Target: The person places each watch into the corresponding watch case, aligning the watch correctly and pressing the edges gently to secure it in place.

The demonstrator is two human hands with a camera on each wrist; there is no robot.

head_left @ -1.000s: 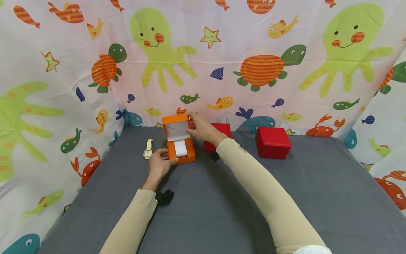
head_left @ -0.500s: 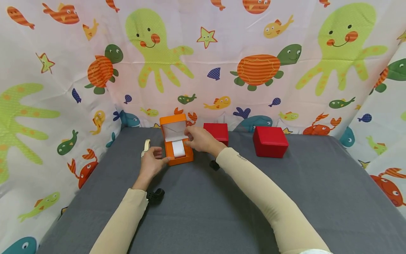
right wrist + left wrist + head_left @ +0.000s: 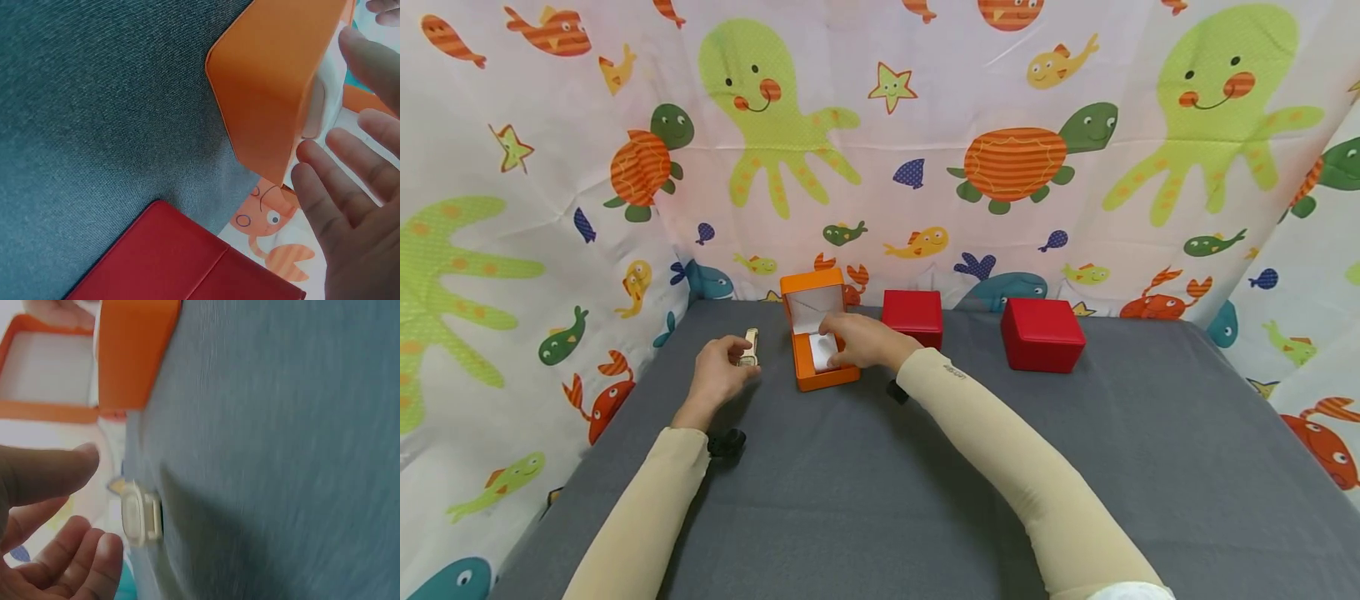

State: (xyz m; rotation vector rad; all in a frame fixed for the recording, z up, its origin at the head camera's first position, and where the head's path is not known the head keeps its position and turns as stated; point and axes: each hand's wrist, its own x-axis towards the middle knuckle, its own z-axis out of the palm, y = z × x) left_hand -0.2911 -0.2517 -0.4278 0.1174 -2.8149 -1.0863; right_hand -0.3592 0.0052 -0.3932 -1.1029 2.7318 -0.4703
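My left hand [image 3: 715, 373] is beside a pale gold wristwatch [image 3: 749, 357] lying on the grey cloth. In the left wrist view, the thumb and bent fingers are spread around the near side of the watch [image 3: 141, 515], with a gap between them. To its right stands an orange watch box [image 3: 827, 382], lid raised, lined in white. My right hand [image 3: 868, 340] reaches over the box's white cushion [image 3: 822, 353] from the right. Seen from the right wrist, thumb and fingers are apart at either side of the cushion [image 3: 322, 109], fingertips close to the box rim.
Two closed red boxes stand at the back: one red box [image 3: 913, 312] just behind the right hand, another red box [image 3: 1043, 333] further right. A sea-animal curtain [image 3: 895, 242] hangs behind the grey-covered table [image 3: 880, 483].
My left hand has left the orange box's side and moved left to the watch. My right hand has come down from the raised lid to the white cushion.
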